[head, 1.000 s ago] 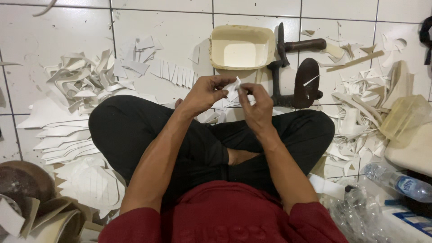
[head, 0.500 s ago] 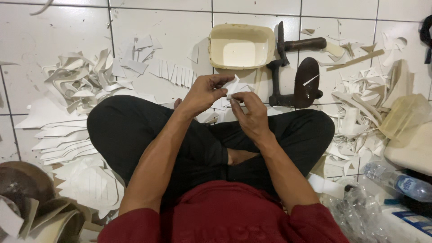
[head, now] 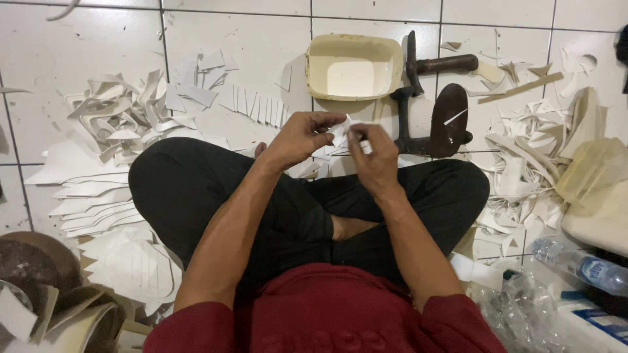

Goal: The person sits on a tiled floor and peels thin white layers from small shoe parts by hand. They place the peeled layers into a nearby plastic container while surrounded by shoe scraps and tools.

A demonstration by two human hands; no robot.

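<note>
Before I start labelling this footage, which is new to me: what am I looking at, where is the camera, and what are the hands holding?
There is no machine here. A person sits cross-legged on a white tiled floor, and a camera worn on their head looks down at their lap. The left hand and right hand meet above the knees and together pinch a small white cut piece. Ahead lie an empty cream plastic tub and a dark iron shoe last stand. Heaps of white offcuts lie on both sides, with a plastic water bottle at the lower right.
</note>
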